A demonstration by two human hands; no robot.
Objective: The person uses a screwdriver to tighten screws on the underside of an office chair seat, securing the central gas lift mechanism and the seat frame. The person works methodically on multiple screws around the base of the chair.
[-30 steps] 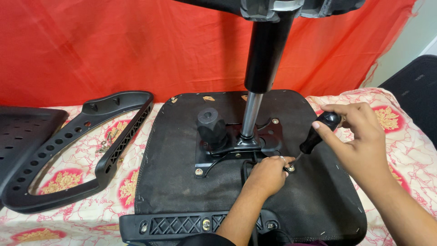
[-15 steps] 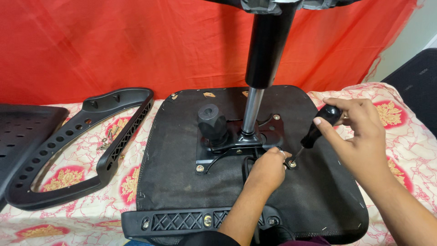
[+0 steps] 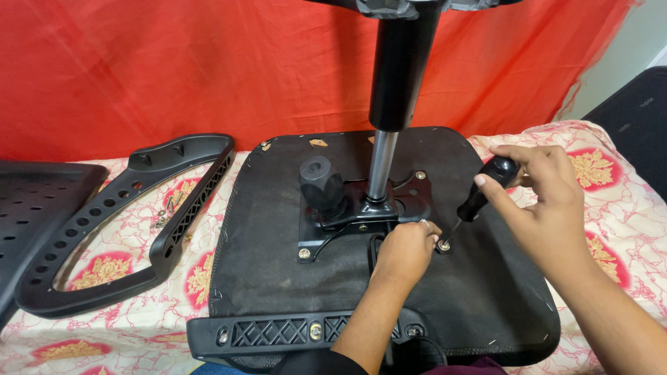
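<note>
Right hand (image 3: 549, 187): gripped the black-handled screwdriver (image 3: 486, 191), tip below its fingers.
Left hand (image 3: 406, 250): curled, pinching the silver screw (image 3: 442, 244).
Risk: the tilted tip could've slipped onto fingertips.

Open black underside of the seat (image 3: 278, 229) between its left edge and the metal mounting plate (image 3: 361, 215); room there for a hand. Blocked at the centre by the upright gas column (image 3: 389, 104) and the round black knob (image 3: 321, 182) just left of it. Right of the plate, taken up by the left hand (image 3: 406, 251) and the right hand (image 3: 538, 201) with the screwdriver (image 3: 479, 198). On the bed (image 3: 611, 229), left edge crowded by the curved armrest frame (image 3: 132, 229); patterned cover free along the right edge.
</note>
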